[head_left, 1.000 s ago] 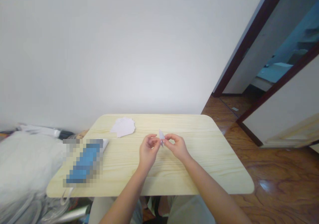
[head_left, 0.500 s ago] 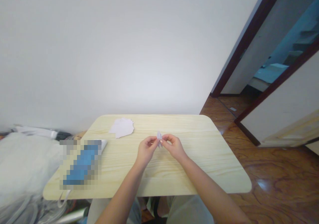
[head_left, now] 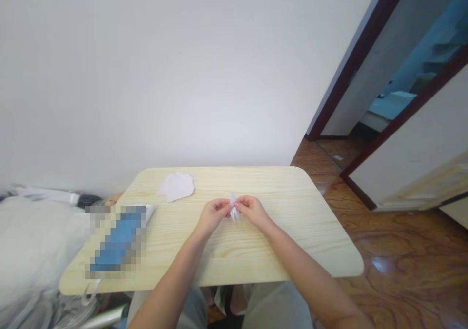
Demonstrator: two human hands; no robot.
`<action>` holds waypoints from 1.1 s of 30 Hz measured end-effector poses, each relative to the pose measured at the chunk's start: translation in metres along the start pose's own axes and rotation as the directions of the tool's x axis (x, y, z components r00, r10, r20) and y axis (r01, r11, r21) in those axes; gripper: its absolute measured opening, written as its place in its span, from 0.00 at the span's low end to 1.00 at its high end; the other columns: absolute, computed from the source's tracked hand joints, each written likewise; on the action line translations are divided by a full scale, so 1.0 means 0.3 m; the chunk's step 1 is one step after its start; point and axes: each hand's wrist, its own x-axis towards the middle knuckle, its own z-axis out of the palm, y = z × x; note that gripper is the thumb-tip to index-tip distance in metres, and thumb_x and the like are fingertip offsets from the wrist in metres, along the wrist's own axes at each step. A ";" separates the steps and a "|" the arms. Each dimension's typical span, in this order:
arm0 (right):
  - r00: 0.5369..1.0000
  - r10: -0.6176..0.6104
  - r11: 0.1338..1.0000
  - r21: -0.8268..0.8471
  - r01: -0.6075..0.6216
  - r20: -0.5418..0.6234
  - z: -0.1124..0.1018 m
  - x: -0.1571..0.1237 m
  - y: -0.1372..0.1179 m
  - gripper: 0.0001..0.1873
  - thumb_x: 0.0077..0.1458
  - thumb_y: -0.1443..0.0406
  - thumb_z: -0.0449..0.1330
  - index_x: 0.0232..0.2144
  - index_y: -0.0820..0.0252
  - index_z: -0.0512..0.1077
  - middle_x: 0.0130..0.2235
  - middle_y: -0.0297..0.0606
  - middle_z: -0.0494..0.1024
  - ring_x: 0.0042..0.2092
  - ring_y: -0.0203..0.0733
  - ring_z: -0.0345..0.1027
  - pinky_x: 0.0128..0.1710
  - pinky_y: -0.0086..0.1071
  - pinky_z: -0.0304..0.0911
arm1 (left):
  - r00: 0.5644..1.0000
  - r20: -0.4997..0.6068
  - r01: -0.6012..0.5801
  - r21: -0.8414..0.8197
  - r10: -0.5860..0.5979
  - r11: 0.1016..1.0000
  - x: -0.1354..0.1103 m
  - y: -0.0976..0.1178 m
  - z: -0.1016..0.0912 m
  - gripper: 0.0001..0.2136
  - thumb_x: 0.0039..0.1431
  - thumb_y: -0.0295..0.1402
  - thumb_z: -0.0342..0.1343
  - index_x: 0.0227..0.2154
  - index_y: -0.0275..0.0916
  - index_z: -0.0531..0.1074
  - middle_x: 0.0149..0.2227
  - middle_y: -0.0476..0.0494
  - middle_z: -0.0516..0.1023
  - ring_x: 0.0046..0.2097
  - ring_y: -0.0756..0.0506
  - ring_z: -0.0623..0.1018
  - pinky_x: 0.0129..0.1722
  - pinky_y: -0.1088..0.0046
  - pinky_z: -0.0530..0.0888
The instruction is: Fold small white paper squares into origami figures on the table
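Between my two hands is a small piece of folded white paper, with one point facing up and two narrow points hanging down. My left hand pinches its left side between thumb and fingers. From the other side, my right hand pinches it the same way, and the fingertips nearly meet over its middle. The folds under my fingers are hidden. Both hands are just above the middle of the pale wooden table.
White paper with a ragged edge lies at the table's back left. A blurred-out blue item is at the left edge, with a white strap hanging down. White bedding is to the left; a white wall rises behind.
The folded paper has been turned or opened a little, so its two lower points now show more clearly. Both hands keep their pinch. The whole view has shifted slightly.
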 end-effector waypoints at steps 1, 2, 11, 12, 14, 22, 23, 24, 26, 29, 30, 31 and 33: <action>1.000 -0.002 1.000 -0.008 0.002 -0.011 0.000 0.002 0.007 0.12 0.43 0.57 0.59 0.25 0.61 0.67 0.25 0.34 0.73 0.26 0.35 0.66 0.29 0.30 0.62 | 1.000 -0.025 0.008 -0.015 -0.009 1.000 0.004 -0.007 0.000 0.14 0.39 0.38 0.62 0.27 0.33 0.74 0.23 0.46 0.76 0.24 0.51 0.72 0.26 0.77 0.69; 0.999 -0.015 1.000 -0.019 0.015 -0.029 0.001 0.003 0.011 0.12 0.44 0.57 0.59 0.27 0.61 0.67 0.26 0.35 0.74 0.28 0.36 0.67 0.30 0.31 0.63 | 0.998 -0.055 0.009 -0.029 -0.011 1.000 0.007 -0.013 0.001 0.14 0.39 0.38 0.62 0.28 0.33 0.74 0.24 0.45 0.76 0.25 0.51 0.73 0.27 0.77 0.70; 0.957 -0.280 0.879 -0.423 0.222 -0.081 0.011 -0.045 -0.045 0.08 0.43 0.64 0.60 0.30 0.60 0.69 0.29 0.35 0.75 0.29 0.36 0.68 0.33 0.31 0.64 | 0.991 -0.133 -0.027 -0.147 0.008 0.989 0.005 -0.028 -0.012 0.14 0.40 0.38 0.60 0.30 0.34 0.69 0.28 0.46 0.75 0.30 0.50 0.74 0.29 0.76 0.71; 0.950 -0.302 0.861 -0.449 0.240 -0.072 0.011 -0.048 -0.050 0.07 0.44 0.64 0.59 0.30 0.60 0.70 0.29 0.35 0.76 0.30 0.36 0.68 0.33 0.31 0.64 | 0.993 -0.114 -0.032 -0.147 0.015 0.989 0.004 -0.028 -0.014 0.14 0.41 0.38 0.60 0.30 0.34 0.69 0.28 0.46 0.75 0.30 0.50 0.74 0.30 0.76 0.71; 0.943 -0.326 0.842 -0.474 0.259 -0.063 0.009 -0.051 -0.057 0.07 0.45 0.64 0.58 0.30 0.60 0.70 0.29 0.35 0.76 0.30 0.36 0.69 0.34 0.31 0.64 | 0.996 -0.083 -0.043 -0.135 0.032 0.990 0.001 -0.027 -0.017 0.14 0.42 0.37 0.60 0.30 0.34 0.70 0.29 0.45 0.76 0.31 0.50 0.74 0.31 0.76 0.71; 0.885 -0.460 0.794 -0.480 0.373 -0.075 0.004 -0.043 -0.070 0.06 0.45 0.64 0.60 0.29 0.59 0.70 0.32 0.38 0.72 0.37 0.40 0.66 0.40 0.34 0.61 | 0.992 -0.076 -0.111 -0.089 0.105 0.990 0.004 -0.033 -0.020 0.17 0.37 0.34 0.64 0.30 0.36 0.65 0.23 0.51 0.75 0.24 0.52 0.73 0.23 0.80 0.67; 0.890 -0.448 0.805 -0.470 0.361 -0.083 0.003 -0.041 -0.069 0.06 0.45 0.65 0.60 0.29 0.59 0.70 0.32 0.37 0.72 0.37 0.40 0.66 0.39 0.34 0.61 | 0.993 -0.053 -0.111 -0.078 0.107 0.991 0.003 -0.036 -0.020 0.16 0.37 0.34 0.64 0.29 0.36 0.65 0.23 0.50 0.75 0.24 0.52 0.73 0.23 0.80 0.67; 0.901 -0.425 0.822 -0.456 0.342 -0.089 0.001 -0.038 -0.066 0.05 0.45 0.65 0.60 0.28 0.59 0.70 0.31 0.37 0.72 0.36 0.39 0.65 0.39 0.34 0.61 | 0.994 -0.029 -0.109 -0.069 0.107 0.992 0.003 -0.039 -0.019 0.15 0.38 0.34 0.64 0.28 0.36 0.65 0.24 0.49 0.75 0.25 0.52 0.73 0.23 0.79 0.67; 0.932 -0.351 0.867 -0.408 0.288 -0.090 -0.003 -0.032 -0.057 0.04 0.45 0.66 0.59 0.27 0.60 0.70 0.30 0.37 0.72 0.35 0.39 0.66 0.38 0.34 0.61 | 0.995 0.012 -0.100 -0.064 0.101 0.993 0.001 -0.045 -0.019 0.15 0.39 0.34 0.63 0.29 0.35 0.66 0.25 0.48 0.76 0.27 0.51 0.74 0.26 0.78 0.69; 0.969 -0.237 0.931 -0.300 0.207 -0.065 -0.009 -0.022 -0.038 0.03 0.45 0.66 0.58 0.25 0.62 0.70 0.28 0.36 0.73 0.33 0.38 0.67 0.37 0.33 0.62 | 0.995 0.057 -0.082 -0.095 0.088 0.992 -0.002 -0.053 -0.017 0.17 0.38 0.34 0.63 0.32 0.35 0.67 0.28 0.46 0.76 0.29 0.50 0.75 0.28 0.75 0.71; 0.975 -0.216 0.944 -0.267 0.194 -0.056 -0.011 -0.019 -0.032 0.03 0.44 0.67 0.58 0.26 0.62 0.69 0.28 0.36 0.73 0.32 0.37 0.67 0.37 0.33 0.62 | 0.994 0.062 -0.078 -0.107 0.085 0.991 -0.002 -0.056 -0.016 0.17 0.38 0.33 0.63 0.33 0.35 0.67 0.28 0.46 0.76 0.30 0.49 0.75 0.29 0.75 0.71; 0.978 -0.204 0.952 -0.242 0.187 -0.045 -0.011 -0.017 -0.027 0.04 0.43 0.67 0.59 0.26 0.62 0.69 0.28 0.36 0.73 0.32 0.37 0.67 0.37 0.33 0.62 | 0.995 0.060 -0.077 -0.118 0.085 0.990 -0.002 -0.059 -0.014 0.18 0.38 0.33 0.64 0.34 0.35 0.66 0.27 0.46 0.75 0.30 0.49 0.75 0.29 0.74 0.71; 0.981 -0.194 0.957 -0.225 0.183 -0.028 -0.012 -0.012 -0.020 0.05 0.42 0.68 0.59 0.27 0.62 0.70 0.29 0.36 0.74 0.33 0.37 0.67 0.38 0.33 0.62 | 0.995 0.042 -0.083 -0.126 0.089 0.989 -0.002 -0.065 -0.013 0.19 0.38 0.33 0.63 0.35 0.35 0.66 0.27 0.47 0.75 0.30 0.49 0.75 0.31 0.74 0.72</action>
